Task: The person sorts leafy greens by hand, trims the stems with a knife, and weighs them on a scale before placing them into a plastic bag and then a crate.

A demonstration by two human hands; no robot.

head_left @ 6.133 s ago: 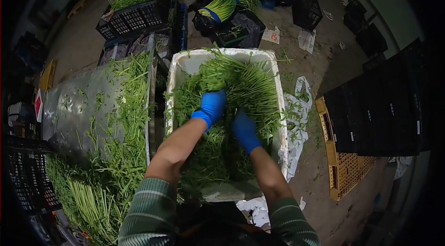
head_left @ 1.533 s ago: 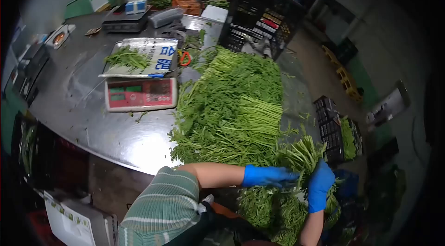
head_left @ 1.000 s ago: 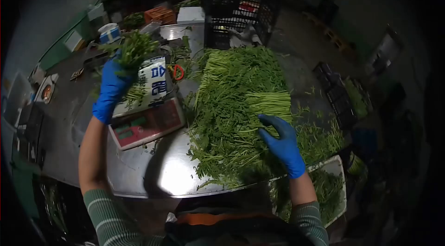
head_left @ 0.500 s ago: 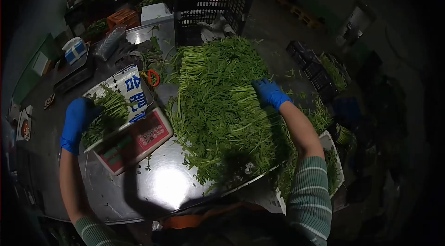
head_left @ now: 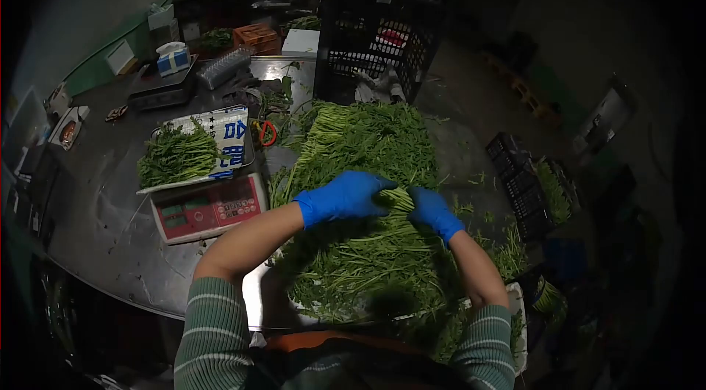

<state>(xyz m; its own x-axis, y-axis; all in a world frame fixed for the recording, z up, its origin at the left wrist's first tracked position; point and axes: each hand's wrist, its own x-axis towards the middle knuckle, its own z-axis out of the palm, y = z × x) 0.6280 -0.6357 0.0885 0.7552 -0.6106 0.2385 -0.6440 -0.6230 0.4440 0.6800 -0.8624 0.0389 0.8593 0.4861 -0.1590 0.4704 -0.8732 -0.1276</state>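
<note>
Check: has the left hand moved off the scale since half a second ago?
Yes. The left hand has gone right, from the scale to the greens pile, beside the right hand.

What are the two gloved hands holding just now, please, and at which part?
Both the left hand and the right hand grip a small bunch of greens at its pale stem ends, over the big pile.

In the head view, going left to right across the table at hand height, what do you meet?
Red digital scale carrying a small bunch of greens → blue-gloved left hand → pale green stem bundle gripped between both hands → blue-gloved right hand → black slatted crate off the table's right edge.
</note>
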